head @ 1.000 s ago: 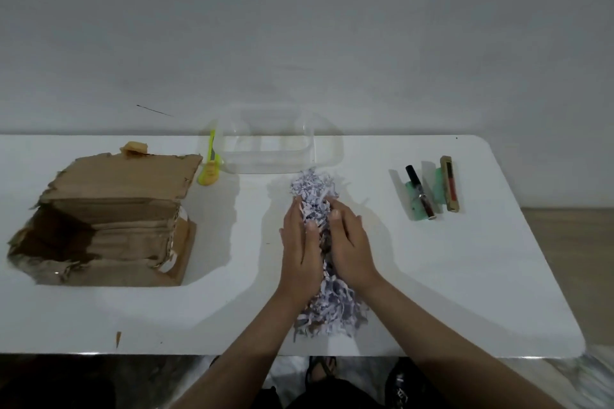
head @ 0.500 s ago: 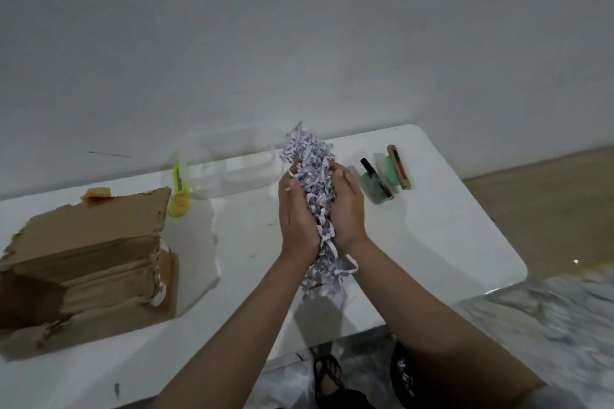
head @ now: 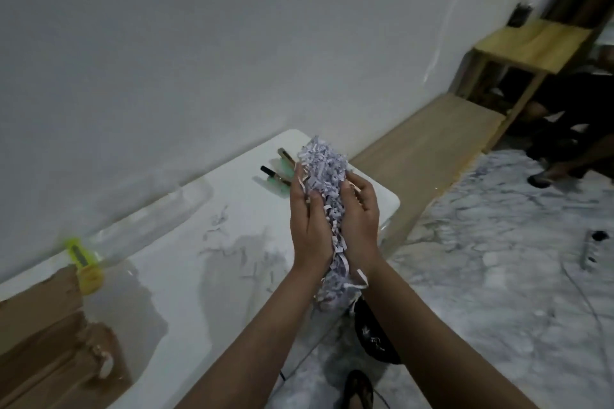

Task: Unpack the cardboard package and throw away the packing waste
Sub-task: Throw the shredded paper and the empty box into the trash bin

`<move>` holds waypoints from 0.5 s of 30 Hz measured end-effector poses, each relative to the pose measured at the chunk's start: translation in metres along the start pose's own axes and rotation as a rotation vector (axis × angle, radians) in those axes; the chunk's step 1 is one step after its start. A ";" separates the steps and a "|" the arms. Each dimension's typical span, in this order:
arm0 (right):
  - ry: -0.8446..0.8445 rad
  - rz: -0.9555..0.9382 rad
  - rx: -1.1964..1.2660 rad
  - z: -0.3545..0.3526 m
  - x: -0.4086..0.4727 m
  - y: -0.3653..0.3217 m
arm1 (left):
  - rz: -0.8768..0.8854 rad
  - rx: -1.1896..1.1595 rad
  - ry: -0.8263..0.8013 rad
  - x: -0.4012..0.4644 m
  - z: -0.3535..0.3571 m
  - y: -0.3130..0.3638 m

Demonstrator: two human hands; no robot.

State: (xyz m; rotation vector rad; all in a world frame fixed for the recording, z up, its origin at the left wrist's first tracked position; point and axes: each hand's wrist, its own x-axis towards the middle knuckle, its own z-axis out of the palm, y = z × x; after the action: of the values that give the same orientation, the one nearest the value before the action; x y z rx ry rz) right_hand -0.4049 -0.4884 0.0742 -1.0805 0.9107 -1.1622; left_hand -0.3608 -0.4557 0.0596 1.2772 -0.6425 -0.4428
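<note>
Shredded paper (head: 324, 176) now off the table, pressed between both palms and carried at chest height past the table's right end. A second ago the same wad lay on the tabletop under the hands; half a second ago it was just lifted. View has swung right too, so floor and a wooden shelf (head: 528, 43) show.

Left hand (head: 307, 226) and right hand (head: 360, 219) cup the wad from either side, fingers mostly straight and close together, tips pointing away, pressing inward rather than curling round. Strands poke out above the fingertips and hang below the wrists; loose tail at the bottom looks likely to drop.

Just beyond the left fingertips: cosmetic tubes (head: 277, 176) on the white table (head: 186, 292), untouched. Left of the left hand, a few stray shreds (head: 232, 242) remain on the tabletop. Farther left, a clear plastic container (head: 159, 209), blurred, then a yellow utility knife (head: 83, 262) and the torn cardboard box (head: 50, 359) at the frame's lower left.

Judgement: unpacking done, disposal step under way; no bin visible in frame, so destination cannot be told. Stray shreds and the box still need clearing after this load.
</note>
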 end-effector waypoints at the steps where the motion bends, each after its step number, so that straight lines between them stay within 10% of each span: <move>1: 0.032 -0.012 0.010 -0.014 0.000 -0.002 | -0.004 -0.012 -0.036 -0.006 0.011 -0.004; 15: 0.433 0.146 -0.024 -0.213 0.045 0.048 | -0.210 0.096 -0.374 -0.093 0.168 -0.107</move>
State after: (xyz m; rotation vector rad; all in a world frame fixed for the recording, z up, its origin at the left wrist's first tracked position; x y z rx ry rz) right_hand -0.5876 -0.5674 -0.0265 -0.7767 1.3188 -1.2878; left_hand -0.5367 -0.5462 -0.0356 1.3719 -0.8536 -0.8454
